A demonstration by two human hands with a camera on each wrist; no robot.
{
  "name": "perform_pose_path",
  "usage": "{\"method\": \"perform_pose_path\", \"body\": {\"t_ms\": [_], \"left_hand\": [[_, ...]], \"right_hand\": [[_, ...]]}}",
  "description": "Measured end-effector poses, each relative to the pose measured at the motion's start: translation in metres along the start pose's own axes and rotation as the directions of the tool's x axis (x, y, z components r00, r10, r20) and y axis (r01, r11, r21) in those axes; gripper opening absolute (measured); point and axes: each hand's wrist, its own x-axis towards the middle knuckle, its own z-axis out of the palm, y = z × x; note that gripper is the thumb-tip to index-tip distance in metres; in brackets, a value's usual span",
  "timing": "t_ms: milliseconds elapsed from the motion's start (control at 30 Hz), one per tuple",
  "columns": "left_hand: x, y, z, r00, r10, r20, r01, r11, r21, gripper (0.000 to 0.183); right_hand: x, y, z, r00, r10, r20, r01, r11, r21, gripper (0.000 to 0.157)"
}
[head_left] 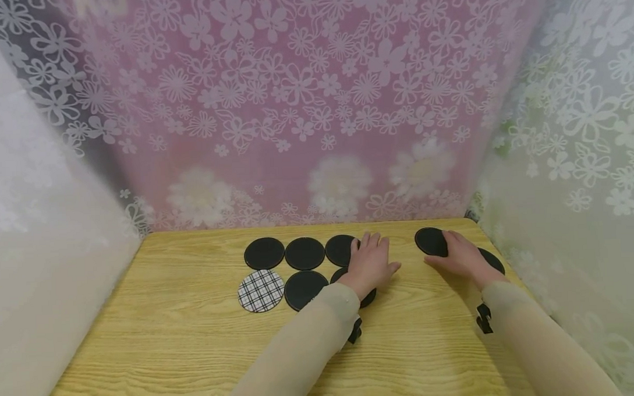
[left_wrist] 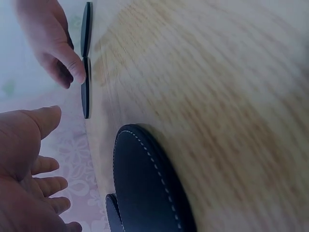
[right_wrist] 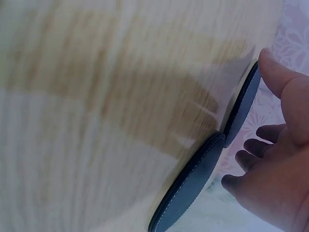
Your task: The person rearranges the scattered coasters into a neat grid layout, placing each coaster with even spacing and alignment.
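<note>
Black round coasters with stitched rims lie in two rows on the wooden table. My left hand hovers with fingers spread over the right end of the rows, partly hiding the back-right coaster and the front-right coaster. In the left wrist view, the stitched coaster lies below that palm, apart from it. At the table's right side my right hand reaches over a black coaster, its thumb at the coaster's edge and its fingers loosely extended. Another coaster lies partly hidden behind this hand, touching the first.
A coaster with a black-and-white plaid face sits at the front left of the rows. Other black coasters adjoin it. Flower-patterned curtains stand along the back and both sides of the wooden table.
</note>
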Motion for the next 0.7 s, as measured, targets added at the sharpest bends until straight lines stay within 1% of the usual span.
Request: {"method": "perform_pose_path", "body": {"t_ms": [200, 333, 467, 700], "left_hand": [[0.006, 0.0, 0.004, 1.0, 0.007, 0.005, -0.007, 1.0, 0.012, 0.071], [0.007, 0.001, 0.006, 1.0, 0.009, 0.004, -0.009, 1.0, 0.009, 0.071], [0.009, 0.002, 0.008, 1.0, 0.002, 0.011, -0.002, 1.0, 0.011, 0.07], [0.01, 0.0, 0.016, 0.999, -0.024, 0.028, 0.024, 0.999, 0.024, 0.069]], "right_hand": [[0.007, 0.002, 0.001, 1.0, -0.01, 0.003, 0.01, 0.999, -0.034, 0.107], [0.012, 0.004, 0.001, 1.0, 0.002, 0.012, -0.002, 0.999, -0.043, 0.108], [0.017, 0.008, 0.002, 1.0, 0.017, 0.026, -0.016, 0.999, -0.031, 0.109], [0.021, 0.011, 0.002, 1.0, 0.008, 0.017, -0.008, 1.0, -0.005, 0.107]]}}
